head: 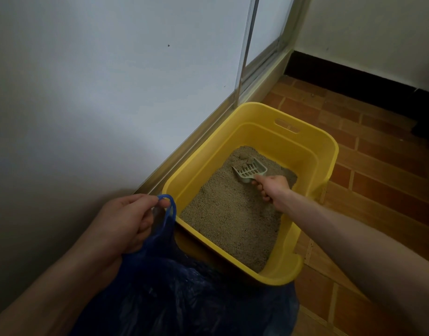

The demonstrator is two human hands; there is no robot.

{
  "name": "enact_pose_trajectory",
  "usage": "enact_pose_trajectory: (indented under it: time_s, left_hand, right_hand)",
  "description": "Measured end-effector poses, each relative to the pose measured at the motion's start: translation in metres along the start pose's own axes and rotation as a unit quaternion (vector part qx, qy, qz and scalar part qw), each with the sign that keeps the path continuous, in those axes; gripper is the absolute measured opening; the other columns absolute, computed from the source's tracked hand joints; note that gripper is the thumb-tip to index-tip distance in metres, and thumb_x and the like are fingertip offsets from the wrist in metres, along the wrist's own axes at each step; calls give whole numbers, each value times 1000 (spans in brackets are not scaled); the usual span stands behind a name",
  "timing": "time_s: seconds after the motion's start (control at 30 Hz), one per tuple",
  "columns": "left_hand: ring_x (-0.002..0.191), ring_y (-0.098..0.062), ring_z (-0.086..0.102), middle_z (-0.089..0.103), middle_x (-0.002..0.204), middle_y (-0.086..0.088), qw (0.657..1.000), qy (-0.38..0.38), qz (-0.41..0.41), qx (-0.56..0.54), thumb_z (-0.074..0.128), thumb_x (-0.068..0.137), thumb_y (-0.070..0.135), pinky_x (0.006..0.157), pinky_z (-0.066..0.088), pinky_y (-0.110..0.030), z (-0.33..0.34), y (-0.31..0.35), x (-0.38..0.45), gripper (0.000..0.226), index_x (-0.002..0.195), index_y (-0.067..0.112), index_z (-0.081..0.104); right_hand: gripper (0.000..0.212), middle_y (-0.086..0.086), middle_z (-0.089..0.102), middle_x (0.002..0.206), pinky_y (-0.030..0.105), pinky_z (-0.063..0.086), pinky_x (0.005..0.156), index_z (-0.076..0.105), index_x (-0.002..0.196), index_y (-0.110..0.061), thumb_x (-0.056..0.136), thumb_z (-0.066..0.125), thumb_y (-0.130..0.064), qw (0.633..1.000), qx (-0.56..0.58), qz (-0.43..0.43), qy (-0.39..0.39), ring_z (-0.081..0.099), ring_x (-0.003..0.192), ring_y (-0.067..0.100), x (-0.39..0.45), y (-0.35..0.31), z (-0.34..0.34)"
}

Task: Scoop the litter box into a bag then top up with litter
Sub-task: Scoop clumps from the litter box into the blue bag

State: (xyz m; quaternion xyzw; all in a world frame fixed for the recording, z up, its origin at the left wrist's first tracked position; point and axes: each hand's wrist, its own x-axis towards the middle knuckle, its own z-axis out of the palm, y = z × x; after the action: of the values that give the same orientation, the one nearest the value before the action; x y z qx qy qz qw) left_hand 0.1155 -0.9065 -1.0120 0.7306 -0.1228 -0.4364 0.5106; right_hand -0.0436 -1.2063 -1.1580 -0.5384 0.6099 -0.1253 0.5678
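The scoop's handle is buried in the right hand [272, 189], so only the pale green slotted head of the scoop [251, 170] shows, sitting on the litter [232, 214] toward the far end of the yellow litter box [312, 151] with a couple of lumpy clumps [245, 158] at its front edge. The bag [179, 287] is dark blue crinkly thin plastic, cut off at the bottom of the shot, and it hides the box's near corner. The box is smooth plastic with rounded corners and a slot handle, on a brown tile floor [378, 190] against a frosted sliding door [111, 81]. Right fingers are wrapped round the scoop, arm stretched out. Left hand [126, 221] pinches the bag's blue loop handle [168, 204], other fingers curled in.
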Motion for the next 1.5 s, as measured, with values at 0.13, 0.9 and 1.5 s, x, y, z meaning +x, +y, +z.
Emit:
enact_pose_trajectory:
  time_s: [0.13, 0.9, 1.5]
  left_hand:
    - [35, -7, 20, 31, 48, 3, 1000, 0, 5, -4, 46, 105, 17, 36, 16, -16, 2, 0, 0, 30, 102, 0, 70]
    - [35, -8, 18, 28, 49, 3, 1000, -13, 25, -11, 46, 105, 15, 35, 15, -14, 5, 0, -4, 28, 98, 1, 70]
    - [32, -6, 17, 25, 51, 2, 999, -3, 40, -24, 46, 104, 16, 35, 12, -16, -10, 5, -17, 26, 100, 3, 68]
  right_hand:
    - [23, -4, 54, 59, 19, 32, 37, 74, 89, -8, 99, 65, -27, 1000, 16, -16, -18, 41, 46, 7, -15, 5, -6]
    - [32, -5, 49, 57, 21, 27, 40, 76, 94, -7, 98, 65, -36, 990, 0, -102, -94, 36, 44, 7, -66, -6, -24]
    - [38, 2, 45, 58, 24, 27, 41, 73, 93, -3, 93, 65, -41, 911, -135, -148, -360, 32, 46, 13, -159, -34, -41]
